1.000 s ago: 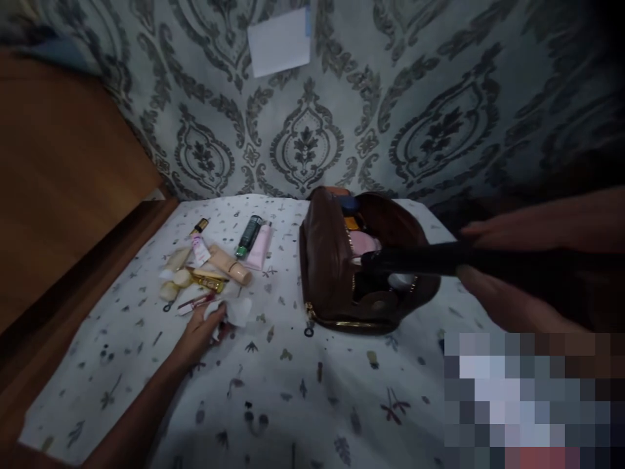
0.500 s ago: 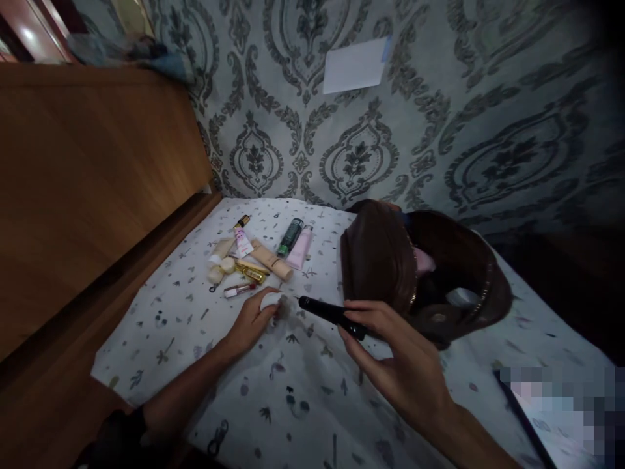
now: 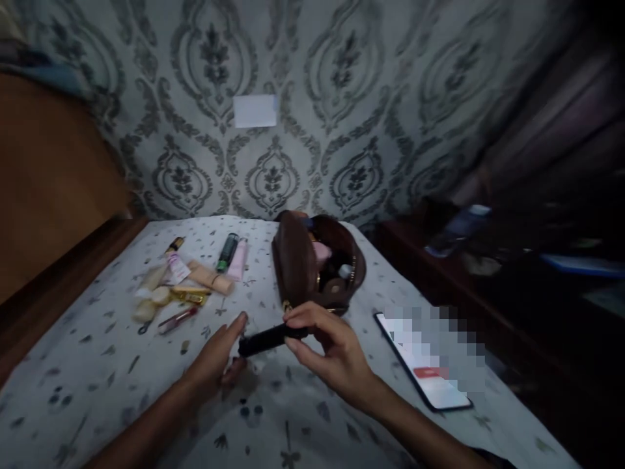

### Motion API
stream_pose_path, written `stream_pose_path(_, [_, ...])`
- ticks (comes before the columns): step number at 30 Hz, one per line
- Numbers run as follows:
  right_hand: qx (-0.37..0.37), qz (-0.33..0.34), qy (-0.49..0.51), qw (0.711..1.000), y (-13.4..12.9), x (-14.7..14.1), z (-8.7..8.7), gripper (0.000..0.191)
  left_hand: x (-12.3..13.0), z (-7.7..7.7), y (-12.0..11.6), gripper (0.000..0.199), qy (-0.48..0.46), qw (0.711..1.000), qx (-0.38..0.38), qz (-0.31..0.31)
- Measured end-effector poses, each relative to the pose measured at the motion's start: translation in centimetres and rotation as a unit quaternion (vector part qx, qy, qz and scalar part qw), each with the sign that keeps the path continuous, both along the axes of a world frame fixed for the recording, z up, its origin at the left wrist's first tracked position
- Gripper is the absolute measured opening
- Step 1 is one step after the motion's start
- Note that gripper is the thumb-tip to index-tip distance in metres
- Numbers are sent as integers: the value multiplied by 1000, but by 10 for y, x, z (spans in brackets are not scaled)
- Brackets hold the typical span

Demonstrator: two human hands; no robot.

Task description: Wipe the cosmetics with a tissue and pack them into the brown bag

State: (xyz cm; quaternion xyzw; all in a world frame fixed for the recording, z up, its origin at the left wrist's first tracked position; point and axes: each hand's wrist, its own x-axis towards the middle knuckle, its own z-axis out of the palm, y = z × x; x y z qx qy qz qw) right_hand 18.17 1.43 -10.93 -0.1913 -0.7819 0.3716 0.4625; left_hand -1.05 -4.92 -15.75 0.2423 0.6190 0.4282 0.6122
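Note:
A slim black tube (image 3: 268,340) is held level in front of me. My right hand (image 3: 327,348) pinches its right end between thumb and fingers. At the tube's left end is my left hand (image 3: 224,355), thumb raised and apart from the fingers below. Blur hides whether the left hand touches the tube, and a faint pale patch beneath it cannot be made out. Farther back on the left lie a lip gloss tube (image 3: 178,320), a gold tube (image 3: 188,296), a beige tube (image 3: 215,279), a pink tube (image 3: 238,259) and a dark green bottle (image 3: 227,252).
Behind my right hand stands an open brown bag (image 3: 293,260) with items inside. A phone (image 3: 430,371) with a lit screen lies to the right on the patterned sheet (image 3: 312,410). A wooden panel (image 3: 53,182) borders the left; patterned wallpaper with a white card (image 3: 254,111) rises behind.
My view has swung right, showing the whole phone. The black tube now tilts the other way and meets the left hand. The white piece in my left hand no longer shows clearly.

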Motion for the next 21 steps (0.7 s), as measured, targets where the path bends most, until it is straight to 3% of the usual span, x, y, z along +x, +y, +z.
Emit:
stream_pose_path(3, [40, 21, -19, 999, 2, 20, 15, 13, 14, 13, 8, 62, -98, 992, -60, -44])
stream_pose_path(7, [74, 10, -69, 995, 2, 45, 32, 18, 29, 29, 20, 61, -174, 979, -106, 6])
stream_pose_path(14, [186, -40, -154, 970, -5, 72, 32, 18, 43, 42, 42, 58, -243, 967, -1, 77])
stream_pose_path(18, [267, -175, -114, 941, 22, 79, 33, 16, 48, 40, 47, 58, -215, 973, 30, 75])
stream_pose_path(21, [307, -279, -120, 902, 67, 78, 44, 11, 45, 22, 41, 61, -121, 987, 62, 82])
